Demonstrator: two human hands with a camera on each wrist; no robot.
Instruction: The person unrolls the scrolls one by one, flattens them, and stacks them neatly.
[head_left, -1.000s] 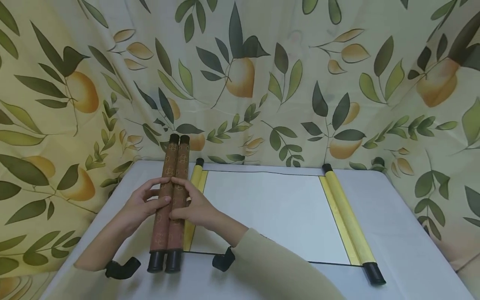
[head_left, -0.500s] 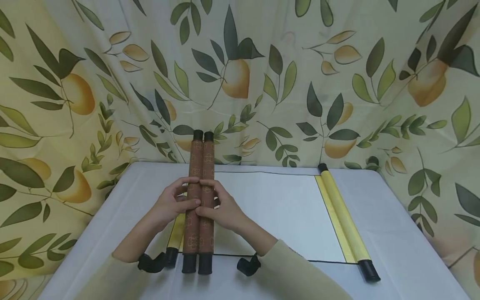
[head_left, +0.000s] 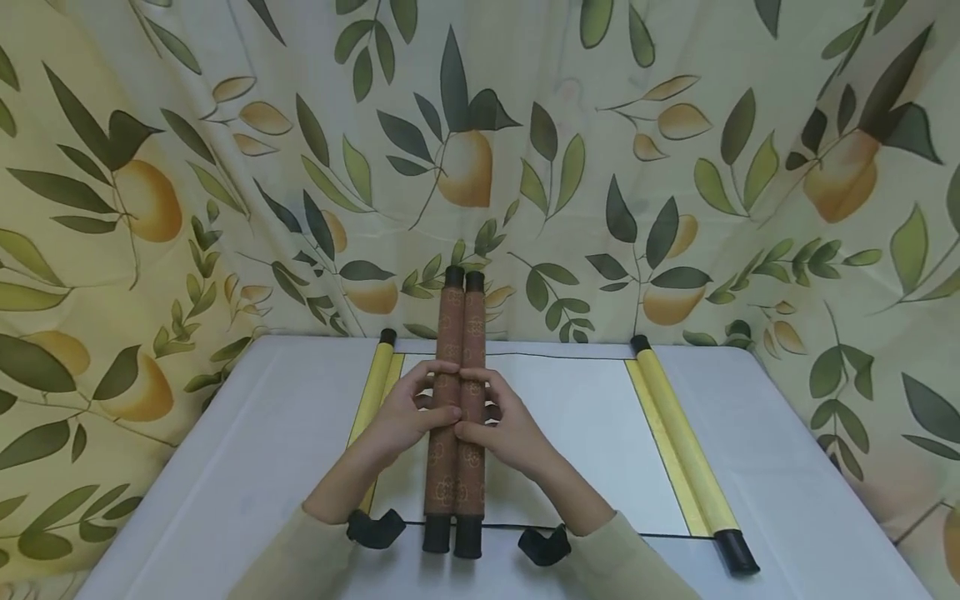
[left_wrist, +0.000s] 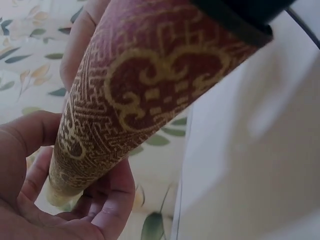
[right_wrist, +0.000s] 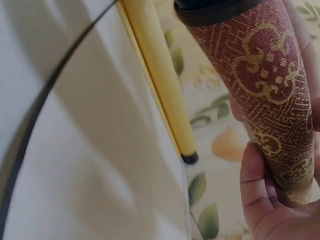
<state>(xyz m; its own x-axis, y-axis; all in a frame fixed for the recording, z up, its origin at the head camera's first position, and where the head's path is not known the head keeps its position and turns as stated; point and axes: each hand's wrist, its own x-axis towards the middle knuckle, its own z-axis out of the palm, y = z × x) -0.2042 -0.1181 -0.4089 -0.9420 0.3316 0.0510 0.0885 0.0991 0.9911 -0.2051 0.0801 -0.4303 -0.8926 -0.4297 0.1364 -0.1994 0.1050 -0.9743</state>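
Note:
Two brown scroll rollers point(head_left: 442, 458) with gold patterns and black end caps stand side by side, tilted up over an unrolled scroll point(head_left: 577, 433). My left hand point(head_left: 408, 414) grips the left roller, thumb in front and fingers curled behind. On the other roller, my right hand point(head_left: 508, 427) holds in the same way, the two thumbs close together. In the left wrist view the gold-figured brocade point(left_wrist: 150, 90) fills the middle. The right wrist view has its roller point(right_wrist: 275, 85) at the right, fingers around the lower part.
The unrolled scroll has white paper, a left yellow roller point(head_left: 371, 392) and a right yellow roller point(head_left: 686, 433) with black caps. It lies on a table with white cloth point(head_left: 292, 400). A leaf-and-fruit patterned curtain point(head_left: 525, 242) hangs behind.
Both hands have carried the brown scroll rollers to the right, from over the left yellow roller to over the white paper. The grip looks the same throughout.

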